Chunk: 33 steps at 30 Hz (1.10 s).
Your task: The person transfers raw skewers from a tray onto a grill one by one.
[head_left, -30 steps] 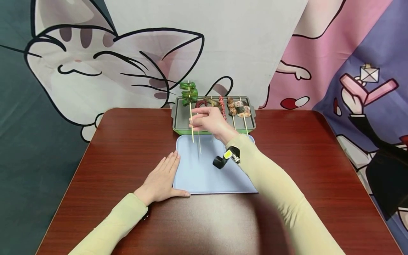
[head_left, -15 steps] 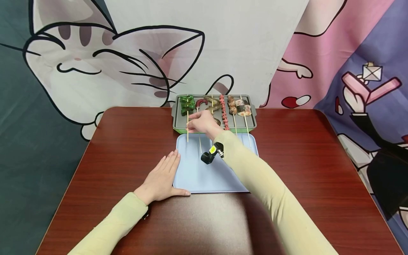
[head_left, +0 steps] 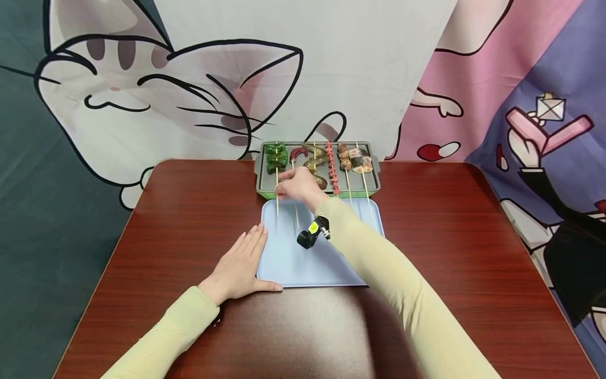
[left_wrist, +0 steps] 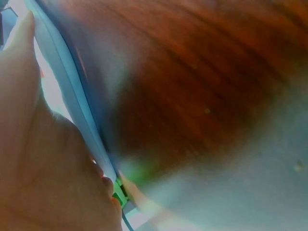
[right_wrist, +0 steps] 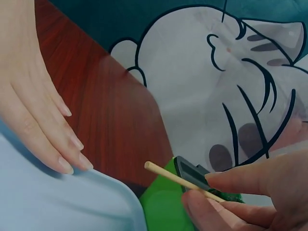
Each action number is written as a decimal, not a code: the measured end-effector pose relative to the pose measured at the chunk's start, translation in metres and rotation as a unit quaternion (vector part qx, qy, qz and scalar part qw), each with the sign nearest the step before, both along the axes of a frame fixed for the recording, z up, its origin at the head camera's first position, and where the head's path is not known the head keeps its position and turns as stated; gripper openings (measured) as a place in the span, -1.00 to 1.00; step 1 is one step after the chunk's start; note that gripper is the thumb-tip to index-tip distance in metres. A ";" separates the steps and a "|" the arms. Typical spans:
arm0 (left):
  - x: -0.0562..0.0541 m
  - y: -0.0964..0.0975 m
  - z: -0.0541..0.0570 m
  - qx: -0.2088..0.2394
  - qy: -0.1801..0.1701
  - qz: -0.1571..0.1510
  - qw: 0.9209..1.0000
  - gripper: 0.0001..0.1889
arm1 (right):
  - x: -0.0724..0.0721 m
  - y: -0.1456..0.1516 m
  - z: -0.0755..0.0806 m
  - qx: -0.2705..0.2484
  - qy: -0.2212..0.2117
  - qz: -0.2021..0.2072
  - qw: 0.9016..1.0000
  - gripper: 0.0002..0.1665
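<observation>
My right hand (head_left: 298,184) pinches the wooden stick of a green pepper skewer (head_left: 276,158) between thumb and fingers. The green pieces lie at the left end of the grill pan (head_left: 307,181), and the stick sticks out over its front edge. In the right wrist view the stick's blunt end (right_wrist: 156,169) pokes past the fingertips. My left hand (head_left: 241,263) lies flat with straight fingers along the left edge of a light blue tray (head_left: 284,263), its thumb at the near corner. The left wrist view shows that hand (left_wrist: 53,159) against the tray's rim.
Beside the pepper lie a red curled skewer (head_left: 298,152), a brownish-green one (head_left: 318,158), a pink beaded one (head_left: 332,168), a brown chunky one (head_left: 344,158) and a thick round one (head_left: 361,160). The pan has a green base (right_wrist: 163,207). Everything stands on a dark red wooden table (head_left: 450,252).
My right hand has lowered the green pepper skewer from above the pan's left end into it, then shifted slightly down and left. The left hand has stayed in place.
</observation>
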State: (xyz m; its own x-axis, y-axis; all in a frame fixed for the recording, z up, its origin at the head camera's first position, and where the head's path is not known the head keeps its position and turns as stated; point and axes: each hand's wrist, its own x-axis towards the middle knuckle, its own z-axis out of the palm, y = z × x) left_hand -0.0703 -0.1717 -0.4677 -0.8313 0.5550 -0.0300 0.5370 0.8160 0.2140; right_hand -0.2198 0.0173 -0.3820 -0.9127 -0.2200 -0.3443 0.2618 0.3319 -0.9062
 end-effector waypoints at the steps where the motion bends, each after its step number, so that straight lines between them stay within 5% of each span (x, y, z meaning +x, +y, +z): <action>1: 0.000 0.000 -0.001 0.003 0.000 0.000 1.000 0.35 | 0.001 0.000 0.001 0.009 0.004 0.005 1.000 -0.46; 7: -0.001 -0.004 -0.011 0.000 0.008 -0.001 1.000 0.38 | 0.008 0.006 0.012 0.051 0.023 0.032 0.998 -0.47; 13: -0.001 -0.004 -0.013 0.013 0.013 -0.004 1.000 0.38 | 0.015 0.022 0.025 0.009 0.047 0.043 0.998 -0.38; 18: -0.002 -0.003 -0.009 0.021 0.001 0.002 1.000 0.36 | 0.018 0.050 0.039 0.030 0.131 0.051 0.990 -0.38; 24: -0.025 -0.021 0.018 0.035 0.036 0.048 0.998 0.33 | 0.015 0.097 0.059 0.094 0.231 0.022 0.968 -0.30; 33: -0.072 -0.058 0.069 0.046 0.088 0.121 0.988 0.28 | 0.015 0.164 0.085 0.127 0.276 -0.048 0.951 -0.21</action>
